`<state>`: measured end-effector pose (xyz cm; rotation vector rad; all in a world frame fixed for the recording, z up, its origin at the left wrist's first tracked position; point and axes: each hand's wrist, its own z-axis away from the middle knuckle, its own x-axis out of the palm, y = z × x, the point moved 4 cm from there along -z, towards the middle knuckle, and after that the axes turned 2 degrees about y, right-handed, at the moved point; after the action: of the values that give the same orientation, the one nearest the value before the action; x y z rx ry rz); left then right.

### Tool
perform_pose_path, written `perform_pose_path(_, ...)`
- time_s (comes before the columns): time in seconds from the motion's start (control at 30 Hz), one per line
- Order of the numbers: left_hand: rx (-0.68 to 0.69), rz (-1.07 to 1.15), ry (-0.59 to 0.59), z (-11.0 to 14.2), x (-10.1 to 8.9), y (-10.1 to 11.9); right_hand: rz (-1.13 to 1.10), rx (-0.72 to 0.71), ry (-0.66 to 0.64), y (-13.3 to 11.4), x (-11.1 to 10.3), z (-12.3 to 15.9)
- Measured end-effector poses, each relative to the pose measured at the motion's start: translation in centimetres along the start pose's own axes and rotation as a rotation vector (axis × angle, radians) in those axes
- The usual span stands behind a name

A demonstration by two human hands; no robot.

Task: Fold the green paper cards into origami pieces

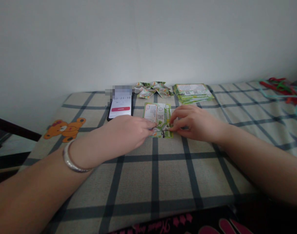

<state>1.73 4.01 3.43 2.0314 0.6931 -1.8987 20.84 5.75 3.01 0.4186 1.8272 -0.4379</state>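
Observation:
A printed green and white paper sheet lies on the checked tablecloth between my hands, its near part folded or creased. My left hand has its fingertips closed on the sheet's near left edge. On the right edge, the thumb and fingers of my right hand pinch the same paper. Behind it sit several small folded paper pieces of the same print. A stack of flat printed sheets lies to their right.
A phone showing a running timer lies left of the paper. A bear cutout is at the table's left. Red, green and turquoise ribbon-like strips lie at the far right. The tablecloth reaches a white wall.

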Motion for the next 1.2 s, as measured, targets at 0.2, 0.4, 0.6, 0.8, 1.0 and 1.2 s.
perform_pose_path(0.2, 0.043, 0.133, -0.053, 0.2, 0.5, -0.8, -0.109, 0.053, -0.01, 1.2, 0.3, 0.3)
perform_pose_path(0.4, -0.025, 0.185, 0.035, 0.1, 0.7, -1.1, -0.217, 0.104, 0.007, 1.6, 0.6, 0.2)
perform_pose_path(0.6, -0.149, 0.11, 0.121, -0.1, 1.1, -0.4, -0.197, 0.132, 0.062, 0.3, 0.4, -0.3)
perform_pose_path(0.8, -0.155, 0.085, 0.163, -0.3, 1.0, 0.0, 0.005, 0.109, 0.069, -1.1, 0.7, -1.1)
perform_pose_path(1.0, -0.14, 0.117, 0.215, -0.4, 1.1, -0.2, 0.126, 0.129, 0.083, -1.3, 1.1, -1.2)
perform_pose_path(1.2, -0.238, 0.215, 0.255, -0.6, 1.6, -0.4, 0.203, 0.199, 0.089, -2.2, 1.2, -1.5)
